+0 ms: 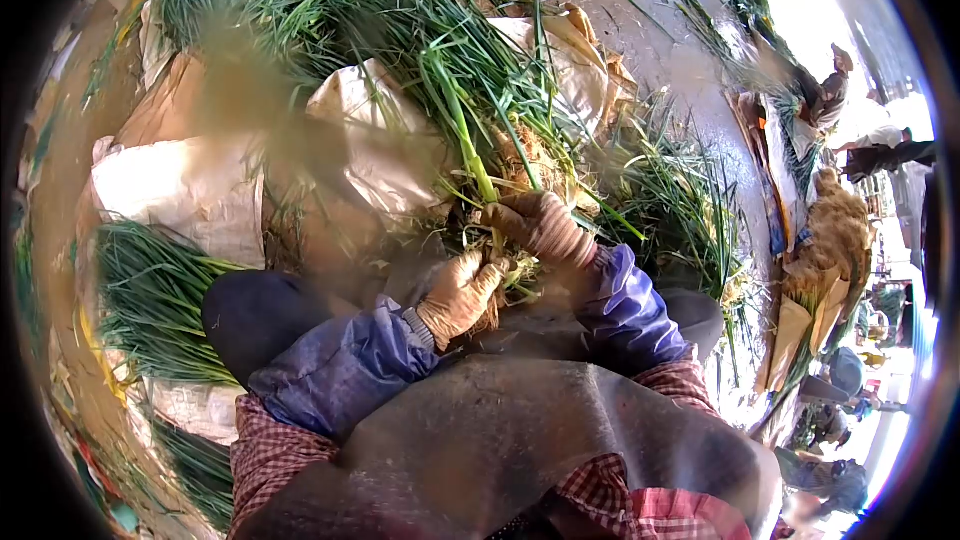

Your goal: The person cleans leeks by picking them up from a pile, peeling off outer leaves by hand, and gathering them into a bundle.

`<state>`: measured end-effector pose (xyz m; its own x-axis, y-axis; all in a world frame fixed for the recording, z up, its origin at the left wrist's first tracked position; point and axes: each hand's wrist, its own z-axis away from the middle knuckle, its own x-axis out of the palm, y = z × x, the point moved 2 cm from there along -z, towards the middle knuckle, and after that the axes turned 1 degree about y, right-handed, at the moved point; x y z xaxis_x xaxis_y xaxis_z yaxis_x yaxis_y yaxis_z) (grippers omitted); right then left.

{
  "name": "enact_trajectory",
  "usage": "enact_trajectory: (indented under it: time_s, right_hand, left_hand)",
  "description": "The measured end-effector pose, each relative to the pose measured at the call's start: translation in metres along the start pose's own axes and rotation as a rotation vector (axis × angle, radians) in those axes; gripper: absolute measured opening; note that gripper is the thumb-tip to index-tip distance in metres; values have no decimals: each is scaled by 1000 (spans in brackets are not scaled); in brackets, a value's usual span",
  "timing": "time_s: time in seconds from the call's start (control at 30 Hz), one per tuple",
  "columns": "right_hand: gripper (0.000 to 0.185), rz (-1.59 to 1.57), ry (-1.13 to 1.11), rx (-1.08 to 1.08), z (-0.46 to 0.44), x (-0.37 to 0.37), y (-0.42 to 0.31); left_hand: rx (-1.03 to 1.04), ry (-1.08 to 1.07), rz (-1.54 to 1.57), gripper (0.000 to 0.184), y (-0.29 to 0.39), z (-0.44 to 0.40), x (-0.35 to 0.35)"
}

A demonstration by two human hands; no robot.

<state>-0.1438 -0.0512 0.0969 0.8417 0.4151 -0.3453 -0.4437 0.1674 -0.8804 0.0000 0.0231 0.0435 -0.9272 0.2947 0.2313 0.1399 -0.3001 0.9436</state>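
Note:
Close together in front of my lap are both gloved hands. My right hand (545,227) is closed around the pale lower stalk of a green onion (468,145), whose leaves point up and away from me. My left hand (460,292), in a tan glove, pinches at the root end just below, where thin peeled layers and roots hang. Beyond the hands lies a large heap of green onions (370,15), with tangled brown roots (535,155) on its near side. Loose trimmings and leaves (665,195) are piled to the right.
At the left, a bundle of green onions (155,300) lies by my knee, near a pale sack (185,190). Another white sack (375,130) sits under the heap. Bundled onions with brown roots (835,230) stand far right, where several people are. A blurry smear covers the upper left.

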Motion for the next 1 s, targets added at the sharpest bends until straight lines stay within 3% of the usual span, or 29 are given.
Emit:
enact_trajectory:
  time_s: [0.03, 0.1, 0.13, 0.2, 0.27, 0.33, 0.37, 0.4, 0.43, 0.47, 0.53, 0.6, 0.73, 0.83, 1.0]
  right_hand:
    - [32, 4, -6, 2, 0, 0, -6]
    - [23, 642, 73, -311, -4, 1, -25]
    - [23, 642, 65, -316, -6, 4, -25]
    - [21, 656, 246, -589, -7, 8, -30]
    - [17, 632, 207, -583, -11, 10, -25]
    - [10, 667, 144, -740, -11, 15, -27]
    - [11, 862, 99, -936, -8, 14, -31]
    - [11, 862, 92, -938, -7, 19, -34]
    - [16, 429, 110, -519, -8, 20, -34]
    - [20, 3, 122, -96, -9, 22, -29]
    - [31, -141, 38, -44, -32, 20, -10]
    - [32, -16, 27, 169, -43, 20, -17]
    - [34, 73, 42, 27, -59, 25, -6]
    - [36, 362, 43, 28, -55, 24, -30]
    - [37, 329, 138, -87, -68, 22, -34]
  left_hand:
    - [-120, -10, 60, 20, 6, 3, -2]
    - [-125, 25, 62, 20, 6, 3, -7]
    - [-130, 55, 57, 20, 8, 3, -10]
    - [-102, 52, 60, 20, 12, 2, -19]
    - [-160, 67, 49, 20, 31, 8, -23]
    - [-171, 90, 128, 20, 23, 8, -27]
    - [-120, 121, 77, 21, 23, 8, -30]
    - [-70, 150, 26, 22, 21, 7, -32]
    - [79, 202, -178, 21, 23, 4, -35]
    - [80, 204, -174, 21, 21, 4, -37]
    - [256, 262, -734, 20, 27, 7, -38]
    - [203, 256, -792, 20, 25, 7, -38]
    - [150, 243, -856, 28, 14, 2, -42]
    - [143, 246, -904, 35, 16, 2, -41]
    - [196, 279, -930, 33, 22, -4, -45]
